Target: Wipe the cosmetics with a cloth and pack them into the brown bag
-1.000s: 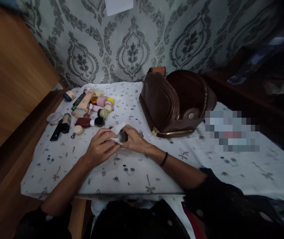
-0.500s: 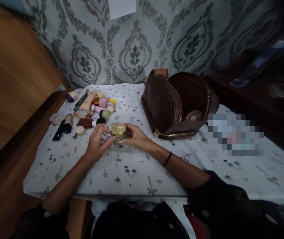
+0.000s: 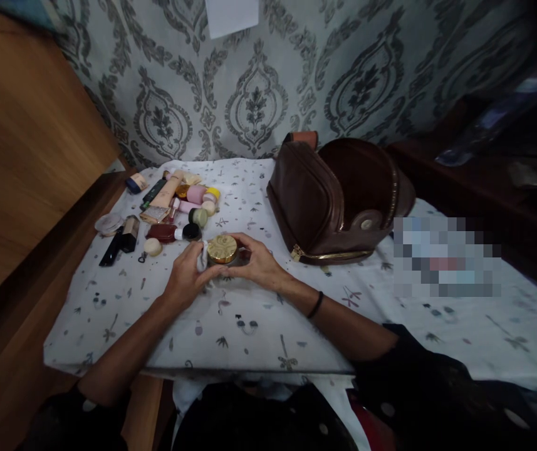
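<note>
Patterned gray damask fabric [image 3: 256, 103] is hanging behind a tabletop [image 3: 249, 338] covered in white printed cloth; wooden furniture [image 3: 33, 125] is standing at left, under dim light.

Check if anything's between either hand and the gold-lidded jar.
Yes, on one side: a white cloth is bunched between the left hand and the gold-lidded jar. Nothing visible separates the right hand from it.

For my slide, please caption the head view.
Left hand, with white cloth, and right hand hold a gold-lidded jar.
</note>
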### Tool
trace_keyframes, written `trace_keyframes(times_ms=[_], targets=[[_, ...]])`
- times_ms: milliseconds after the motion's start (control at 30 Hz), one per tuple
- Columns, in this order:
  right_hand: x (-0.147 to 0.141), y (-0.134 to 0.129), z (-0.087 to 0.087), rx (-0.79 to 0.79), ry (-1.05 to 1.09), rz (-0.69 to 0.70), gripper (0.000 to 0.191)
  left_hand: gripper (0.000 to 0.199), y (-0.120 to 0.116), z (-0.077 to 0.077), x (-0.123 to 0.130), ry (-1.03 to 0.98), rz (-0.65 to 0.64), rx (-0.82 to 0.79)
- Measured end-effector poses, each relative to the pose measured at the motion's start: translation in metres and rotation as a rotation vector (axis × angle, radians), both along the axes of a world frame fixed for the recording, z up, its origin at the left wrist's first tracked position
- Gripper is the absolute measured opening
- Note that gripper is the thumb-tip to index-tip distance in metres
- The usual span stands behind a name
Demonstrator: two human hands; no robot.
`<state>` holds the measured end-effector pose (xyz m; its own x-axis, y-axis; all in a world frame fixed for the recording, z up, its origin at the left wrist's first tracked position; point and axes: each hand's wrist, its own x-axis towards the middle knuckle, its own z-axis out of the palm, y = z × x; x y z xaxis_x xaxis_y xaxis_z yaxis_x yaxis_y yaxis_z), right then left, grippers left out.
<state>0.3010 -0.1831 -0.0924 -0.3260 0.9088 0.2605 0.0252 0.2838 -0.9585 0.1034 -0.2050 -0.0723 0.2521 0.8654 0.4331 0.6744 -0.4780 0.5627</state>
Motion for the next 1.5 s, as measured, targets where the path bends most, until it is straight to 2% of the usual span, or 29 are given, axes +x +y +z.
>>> trace_keyframes(times_ms=[200, 300, 400, 533, 600, 667, 767, 867, 967, 1167, 1300, 1500], targets=[[0.0011, -0.0007, 0.002, -0.02, -0.024, -0.04, 0.06, 0.032, -0.0053, -0.0066, 0.0035, -0.005, 0.073, 0.136], [0.0008, -0.001, 0.0017, -0.05, 0.035, -0.009, 0.059, 0.03, -0.007, -0.0084, 0.0052, -0.008, 0.038, 0.27], [-0.0008, -0.0012, 0.0016, -0.095, 0.143, 0.05, 0.065, 0.039, -0.0078, -0.0077, 0.005, 0.012, -0.058, 0.348], [-0.0027, -0.003, 0.0039, -0.243, 0.296, 0.113, 0.073, 0.062, -0.0074, -0.0066, 0.0039, 0.072, -0.182, 0.307], [-0.0026, -0.0044, 0.0053, -0.314, 0.332, 0.118, 0.069, 0.075, -0.0064, -0.0073, 0.004, 0.099, -0.198, 0.258], [-0.0021, -0.0054, 0.0063, -0.347, 0.33, 0.098, 0.066, 0.079, -0.0052, -0.0082, 0.0045, 0.103, -0.19, 0.222], [-0.0013, -0.0058, 0.0071, -0.389, 0.322, 0.105, 0.062, 0.075, -0.0042, -0.0079, 0.0048, 0.083, -0.181, 0.186], [-0.0004, -0.0049, 0.0079, -0.452, 0.38, 0.172, 0.057, 0.07, -0.0052, -0.0048, 0.0037, 0.054, -0.198, 0.153], [0.0009, -0.0032, 0.0076, -0.449, 0.395, 0.198, 0.057, 0.064, -0.007, -0.0015, 0.0028, 0.032, -0.217, 0.154], [-0.0002, -0.002, 0.0036, -0.469, 0.444, 0.149, 0.056, 0.053, -0.0059, -0.0012, 0.004, 0.096, -0.269, 0.313], [-0.0037, -0.0034, 0.0053, -0.509, 0.515, 0.132, 0.053, 0.053, -0.0033, -0.0002, 0.0043, 0.18, -0.317, 0.442], [-0.0047, -0.0038, 0.0098, -0.602, 0.596, 0.071, 0.048, 0.055, -0.0063, 0.0015, 0.0072, 0.239, -0.406, 0.471]])
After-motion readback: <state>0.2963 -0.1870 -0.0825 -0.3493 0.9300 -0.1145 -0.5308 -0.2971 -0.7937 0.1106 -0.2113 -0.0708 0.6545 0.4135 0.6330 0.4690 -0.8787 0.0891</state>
